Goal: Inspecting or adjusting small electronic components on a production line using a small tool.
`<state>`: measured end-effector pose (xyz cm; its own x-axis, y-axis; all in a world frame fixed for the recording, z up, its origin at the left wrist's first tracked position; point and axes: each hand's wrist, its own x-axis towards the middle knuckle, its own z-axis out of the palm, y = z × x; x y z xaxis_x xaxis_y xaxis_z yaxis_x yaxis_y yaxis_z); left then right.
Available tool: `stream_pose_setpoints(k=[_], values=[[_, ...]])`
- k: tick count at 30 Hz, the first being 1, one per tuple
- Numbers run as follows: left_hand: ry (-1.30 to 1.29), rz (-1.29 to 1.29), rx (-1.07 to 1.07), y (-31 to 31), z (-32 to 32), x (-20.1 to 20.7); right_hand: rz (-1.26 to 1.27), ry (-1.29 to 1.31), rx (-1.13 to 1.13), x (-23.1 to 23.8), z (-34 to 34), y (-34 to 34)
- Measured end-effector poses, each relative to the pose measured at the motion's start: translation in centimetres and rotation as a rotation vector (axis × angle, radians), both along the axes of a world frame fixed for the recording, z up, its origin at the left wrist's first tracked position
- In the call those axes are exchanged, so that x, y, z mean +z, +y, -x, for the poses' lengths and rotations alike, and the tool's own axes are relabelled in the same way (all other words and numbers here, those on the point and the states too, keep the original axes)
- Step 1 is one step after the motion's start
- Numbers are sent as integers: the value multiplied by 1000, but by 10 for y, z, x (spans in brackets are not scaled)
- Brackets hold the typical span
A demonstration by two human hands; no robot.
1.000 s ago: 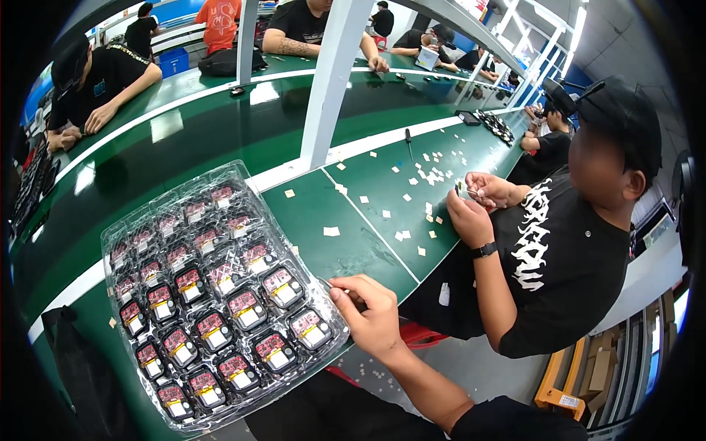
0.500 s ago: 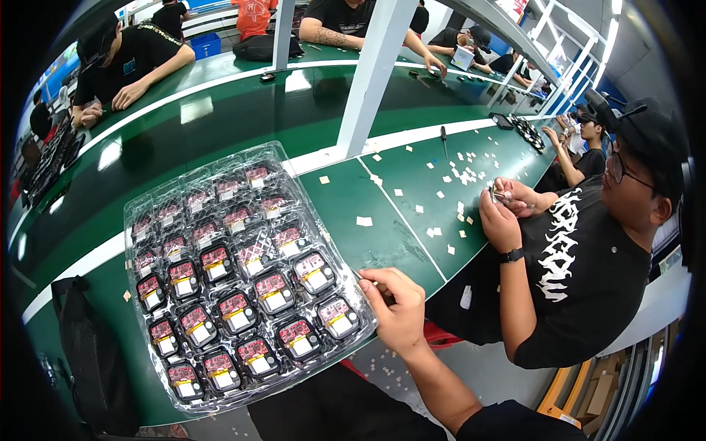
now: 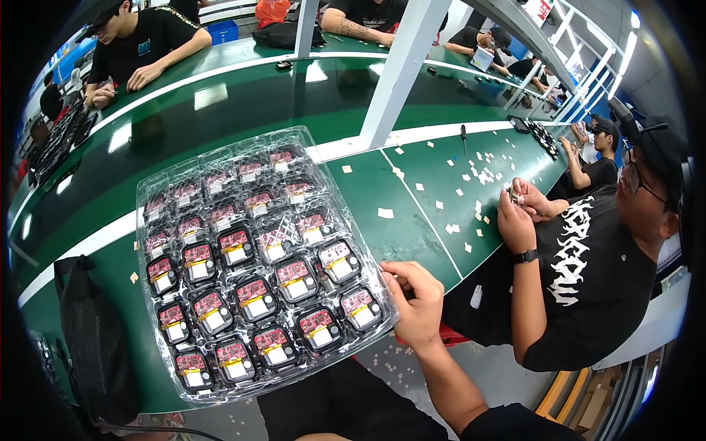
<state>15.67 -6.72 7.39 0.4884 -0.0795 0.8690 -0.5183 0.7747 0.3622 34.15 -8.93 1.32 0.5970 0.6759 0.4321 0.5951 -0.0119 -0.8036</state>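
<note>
A clear plastic blister tray [image 3: 321, 165] lies tilted across the near left of the green bench. Rows of small squarish black cases [image 3: 320, 328] sit in its pockets, each with a red circuit board, a yellow strip and a white block; they look like smartwatch housings. Glare blurs the far rows. My right hand [image 3: 418, 300] pinches the tray's right edge between thumb and curled fingers. My left hand does not show.
Paper-like squares [image 3: 386, 213] are scattered over the bench [image 3: 401, 246], near a screwdriver [image 3: 464, 136]. A black bag [image 3: 95, 338] lies left of the tray. A white post [image 3: 397, 77] rises beyond it. A co-worker [image 3: 588, 264] sits close on the right, handling a small part.
The whole view has shifted, so the bench, tray and co-worker appear farther right and slightly higher. My right hand keeps its grip on the tray's edge.
</note>
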Motion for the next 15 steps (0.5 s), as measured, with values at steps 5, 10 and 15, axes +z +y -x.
stream_pose_setpoints(k=[5,10,15], values=[[-19,86,68,-8,3,-3,28,18,-22,2,0,-1],[-467,-329,215,34,-24,1,6,-3,-1,1,3,1],[-15,143,103,-12,3,-15,-9,-4,-7,3,-2,-1]])
